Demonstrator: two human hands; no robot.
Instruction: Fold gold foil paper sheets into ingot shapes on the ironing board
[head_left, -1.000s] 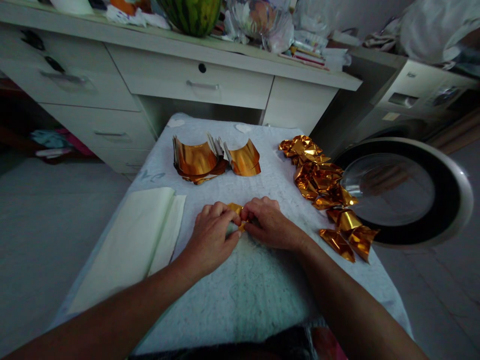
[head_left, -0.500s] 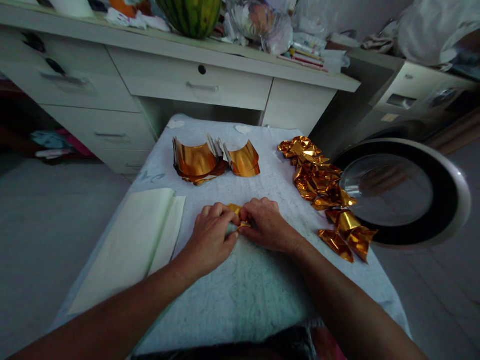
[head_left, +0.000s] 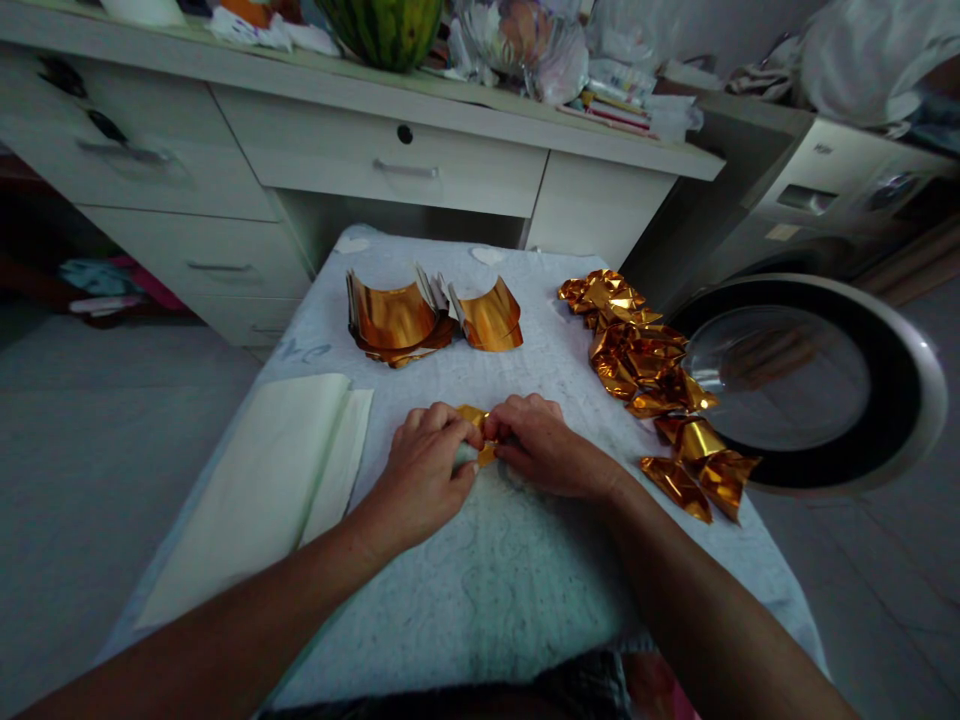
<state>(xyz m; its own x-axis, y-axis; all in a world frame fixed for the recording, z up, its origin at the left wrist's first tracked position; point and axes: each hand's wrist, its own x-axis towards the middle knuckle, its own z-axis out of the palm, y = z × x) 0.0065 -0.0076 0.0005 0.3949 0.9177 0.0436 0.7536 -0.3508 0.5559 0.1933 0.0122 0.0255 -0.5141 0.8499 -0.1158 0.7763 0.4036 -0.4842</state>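
Note:
Between my two hands, low over the cloth-covered table (head_left: 495,580), is a small piece of gold foil paper (head_left: 471,413), mostly hidden by the fingers. My left hand (head_left: 430,458) is closed on its left side, fingertips and thumb pinching. My right hand (head_left: 541,442) grips the right side with bent fingers. Beyond the hands lie two stacks of curved gold foil sheets, a larger left stack (head_left: 394,318) and a smaller right stack (head_left: 491,315). To the right runs a heap of folded gold foil pieces (head_left: 637,355).
A pile of white paper sheets (head_left: 255,480) lies at the table's left. Behind stands a white desk (head_left: 337,150) with drawers, holding a watermelon (head_left: 386,30) and plastic bags. The open round door (head_left: 911,390) of a washing machine (head_left: 817,180) reaches the table's right edge.
My right hand has shifted slightly right, and a little more gold foil shows below the fingers. My left hand keeps its place and grip.

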